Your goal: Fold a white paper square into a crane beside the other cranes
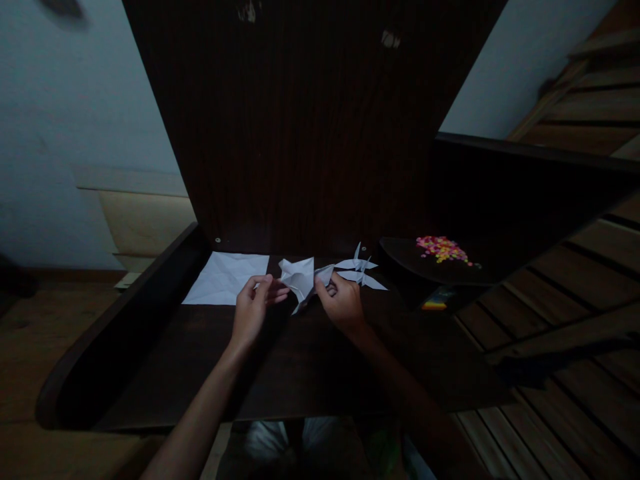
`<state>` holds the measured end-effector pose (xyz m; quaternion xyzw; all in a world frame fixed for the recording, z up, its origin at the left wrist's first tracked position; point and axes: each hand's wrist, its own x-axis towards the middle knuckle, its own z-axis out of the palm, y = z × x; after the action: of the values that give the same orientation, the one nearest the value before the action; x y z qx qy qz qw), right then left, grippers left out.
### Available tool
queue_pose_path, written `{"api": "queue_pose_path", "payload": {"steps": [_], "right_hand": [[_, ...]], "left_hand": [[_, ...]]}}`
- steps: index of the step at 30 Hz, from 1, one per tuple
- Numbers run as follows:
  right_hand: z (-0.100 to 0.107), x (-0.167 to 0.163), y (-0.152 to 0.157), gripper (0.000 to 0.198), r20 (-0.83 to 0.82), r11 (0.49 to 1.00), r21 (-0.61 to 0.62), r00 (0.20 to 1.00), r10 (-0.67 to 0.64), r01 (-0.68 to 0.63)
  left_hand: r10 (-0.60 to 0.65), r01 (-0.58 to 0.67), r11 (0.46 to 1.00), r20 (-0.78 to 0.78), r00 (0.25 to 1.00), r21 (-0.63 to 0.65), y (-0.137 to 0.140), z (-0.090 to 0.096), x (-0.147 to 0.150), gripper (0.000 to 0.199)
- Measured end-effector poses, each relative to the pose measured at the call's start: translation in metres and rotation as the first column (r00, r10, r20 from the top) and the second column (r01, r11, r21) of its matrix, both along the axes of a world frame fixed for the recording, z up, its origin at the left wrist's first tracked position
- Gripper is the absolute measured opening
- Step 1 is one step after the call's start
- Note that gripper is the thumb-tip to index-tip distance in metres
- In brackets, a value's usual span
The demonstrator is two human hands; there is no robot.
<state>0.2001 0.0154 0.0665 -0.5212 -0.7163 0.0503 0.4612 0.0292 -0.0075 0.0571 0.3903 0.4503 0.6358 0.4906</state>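
A partly folded piece of white origami paper (pixel 300 277) is held up just over the dark desk, its points spread in several directions. My right hand (pixel 345 303) pinches its right side between thumb and fingers. At its left edge is my left hand (pixel 253 307), with the thumb apart from the outstretched fingers; the fingertips reach the paper or lie very close to it. Behind my right hand rest two folded white paper cranes (pixel 361 264) with narrow wings. A flat, creased white sheet (pixel 225 277) lies to the left, partly behind my left hand.
The dark wooden desk (pixel 200 373) has a tall back panel (pixel 310 133) and a raised left side (pixel 115 333). On a shelf at the right sits a pile of small colourful pieces (pixel 443 249). Below it is a rainbow-striped item (pixel 435 300). Wooden slats (pixel 560 320) stand further right.
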Motion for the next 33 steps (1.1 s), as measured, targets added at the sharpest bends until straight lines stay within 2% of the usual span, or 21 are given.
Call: {"api": "queue_pose_path", "payload": {"steps": [2, 4, 6, 8, 9, 17, 22, 28, 33], "right_hand": [[0.000, -0.002, 0.002, 0.027, -0.037, 1.000, -0.001, 0.999, -0.018, 0.018], [0.001, -0.003, 0.003, 0.026, -0.089, 1.000, -0.003, 0.996, -0.009, 0.009], [0.003, -0.005, 0.002, 0.024, -0.143, 1.000, -0.009, 0.990, 0.015, -0.017], [0.005, -0.006, 0.001, 0.021, -0.188, 0.998, -0.029, 0.981, 0.042, -0.049], [0.006, -0.006, 0.001, 0.021, -0.203, 0.997, -0.044, 0.978, 0.050, -0.060], [0.010, -0.004, 0.000, 0.023, -0.254, 0.982, -0.150, 0.965, 0.071, -0.112], [0.014, -0.004, 0.000, 0.012, -0.312, 0.964, -0.200, 0.944, 0.109, -0.178], [0.016, -0.004, -0.001, 0.011, -0.510, 0.914, -0.276, 0.851, 0.124, -0.299], [0.015, -0.005, -0.002, 0.012, -0.576, 0.913, -0.253, 0.808, 0.124, -0.320]], "left_hand": [[0.099, -0.085, 0.989, -0.113, 0.989, 0.121, -0.008, -0.001, 0.009, 0.029], [0.193, -0.105, 0.957, -0.321, 0.927, 0.272, -0.016, -0.002, 0.016, 0.035], [0.357, -0.121, 0.892, -0.515, 0.780, 0.435, -0.021, -0.005, 0.021, 0.043], [0.465, -0.101, 0.838, -0.606, 0.645, 0.536, -0.022, -0.009, 0.022, 0.039], [0.480, -0.077, 0.828, -0.632, 0.609, 0.555, -0.022, -0.011, 0.022, 0.034], [0.458, 0.185, 0.779, -0.746, 0.484, 0.599, -0.016, -0.018, 0.019, 0.019], [0.500, 0.202, 0.756, -0.748, 0.437, 0.623, -0.017, -0.017, 0.018, 0.025], [0.480, 0.166, 0.781, -0.749, 0.457, 0.602, -0.018, -0.021, 0.016, 0.030], [0.528, 0.004, 0.789, -0.682, 0.505, 0.614, -0.017, -0.018, 0.020, 0.027]]}}
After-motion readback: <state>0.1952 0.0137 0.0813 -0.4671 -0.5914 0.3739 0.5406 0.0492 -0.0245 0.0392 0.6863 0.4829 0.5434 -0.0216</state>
